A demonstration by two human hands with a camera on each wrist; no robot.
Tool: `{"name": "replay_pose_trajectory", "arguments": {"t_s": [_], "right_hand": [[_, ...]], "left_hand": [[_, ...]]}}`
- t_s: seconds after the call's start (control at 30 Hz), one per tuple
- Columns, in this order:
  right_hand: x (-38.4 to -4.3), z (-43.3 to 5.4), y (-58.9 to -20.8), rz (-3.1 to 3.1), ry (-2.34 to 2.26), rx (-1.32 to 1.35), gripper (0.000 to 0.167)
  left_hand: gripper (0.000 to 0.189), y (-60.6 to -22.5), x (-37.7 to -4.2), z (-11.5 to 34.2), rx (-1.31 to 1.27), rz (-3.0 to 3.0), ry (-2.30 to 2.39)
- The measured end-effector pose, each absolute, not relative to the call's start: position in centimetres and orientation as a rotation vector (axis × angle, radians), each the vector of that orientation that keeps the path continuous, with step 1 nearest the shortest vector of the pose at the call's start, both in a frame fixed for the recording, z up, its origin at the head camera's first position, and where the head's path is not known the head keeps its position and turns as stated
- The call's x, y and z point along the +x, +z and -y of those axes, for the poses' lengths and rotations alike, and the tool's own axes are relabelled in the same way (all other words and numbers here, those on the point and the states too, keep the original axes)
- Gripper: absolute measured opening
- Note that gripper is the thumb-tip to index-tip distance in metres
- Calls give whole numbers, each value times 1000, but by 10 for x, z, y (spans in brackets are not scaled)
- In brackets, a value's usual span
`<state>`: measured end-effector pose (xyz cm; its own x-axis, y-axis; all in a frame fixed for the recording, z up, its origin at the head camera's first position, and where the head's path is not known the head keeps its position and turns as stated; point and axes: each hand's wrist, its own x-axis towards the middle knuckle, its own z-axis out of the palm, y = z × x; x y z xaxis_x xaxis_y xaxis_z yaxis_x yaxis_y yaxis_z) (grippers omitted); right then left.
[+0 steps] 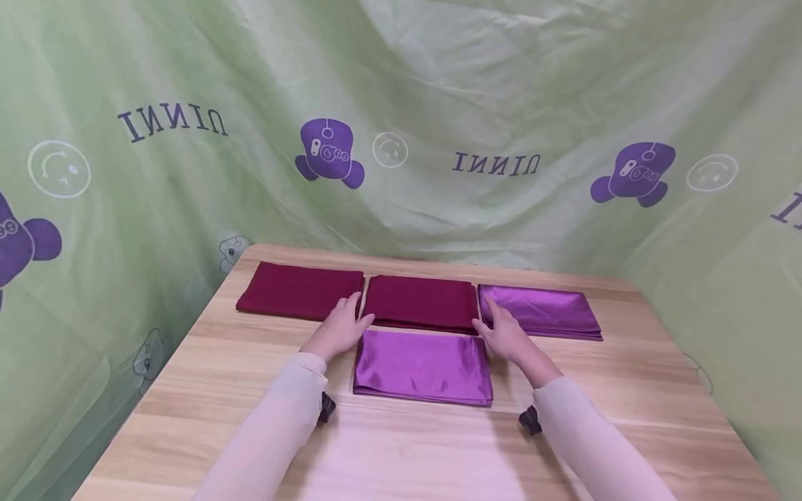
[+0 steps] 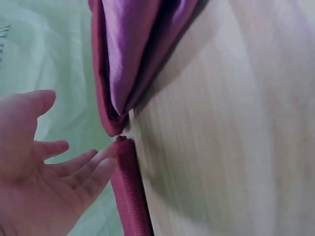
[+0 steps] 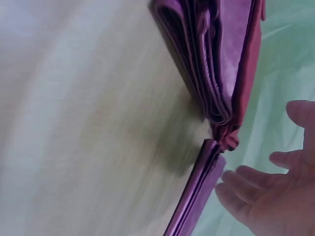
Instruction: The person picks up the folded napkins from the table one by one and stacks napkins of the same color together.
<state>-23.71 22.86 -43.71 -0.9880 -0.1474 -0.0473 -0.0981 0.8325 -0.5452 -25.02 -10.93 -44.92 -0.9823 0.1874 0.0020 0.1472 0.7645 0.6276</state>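
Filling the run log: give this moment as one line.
left hand: empty, near left red cloth; right hand: empty, near right purple cloth; middle red cloth: between hands; front purple cloth: folded

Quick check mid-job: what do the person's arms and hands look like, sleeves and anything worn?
The left sleeve and right sleeve are long, plain and off-white, ending near the wrists. The left hand and right hand wear no gloves. Small black devices show by the cuffs, probably the wrist cameras. I see no cables or printed markings.
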Motion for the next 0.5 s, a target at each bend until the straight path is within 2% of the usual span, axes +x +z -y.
{"name": "replay_pose_trajectory", "arguments": {"t_s": [0.3, 0.5], "right_hand": [[-211, -229, -438, -2852, -937, -297, 66], [-194, -230, -449, -2770, -1057, -257, 64]], "left_hand": [[67, -446, -226, 115, 261, -2776, 1131], [62, -456, -213, 116, 244, -2696, 1190]]}}
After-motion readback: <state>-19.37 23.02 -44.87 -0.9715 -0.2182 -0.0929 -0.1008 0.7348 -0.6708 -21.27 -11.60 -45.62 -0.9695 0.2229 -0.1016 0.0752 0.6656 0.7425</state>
